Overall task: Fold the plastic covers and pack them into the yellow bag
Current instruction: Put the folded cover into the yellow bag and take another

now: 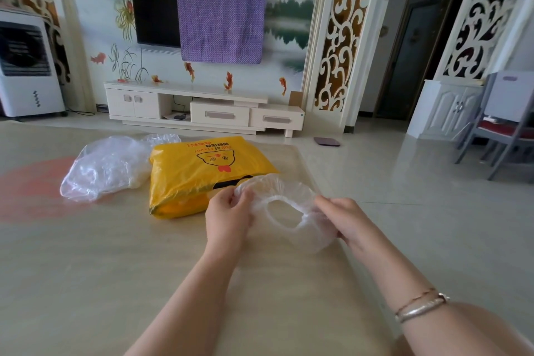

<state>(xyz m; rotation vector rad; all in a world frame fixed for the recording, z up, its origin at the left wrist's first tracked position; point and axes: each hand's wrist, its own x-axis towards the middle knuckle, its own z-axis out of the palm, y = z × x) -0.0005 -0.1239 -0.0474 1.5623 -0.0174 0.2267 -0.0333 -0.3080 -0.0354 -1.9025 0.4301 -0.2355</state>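
One clear elasticated plastic cover [284, 205] is held up between two hands just above the worktop [86, 254]. The left hand [228, 217] grips its left rim, fingers [241, 196] curled in and pinching the gathered edge; the right hand [345, 221] grips the right rim, its fingers [325, 202] also curled round the plastic and pinching it. The cover's round opening lies between the two sets of fingers, facing the camera, and its crinkled film bulges above and below them.

One yellow bag [199, 175] lies flat on the worktop just beyond the left fingers, printed with a cartoon chick face and lettering that reads upside down from here. Its near right corner is hidden behind the held cover. Farther left of the fingers, touching the bag's left edge, sits one heap of clear plastic covers [107, 166]; how many are in it cannot be told.

Two bracelets [420, 305] circle the right wrist. Beyond the worktop, well past the fingers, stands one low white TV cabinet [202, 107] under one wall-mounted television [154, 3] half draped by a purple cloth [221, 16]. One white air cooler [26, 66] stands far left, one chair [502, 130] far right, and a flat dark scale [326, 141] lies on the floor.
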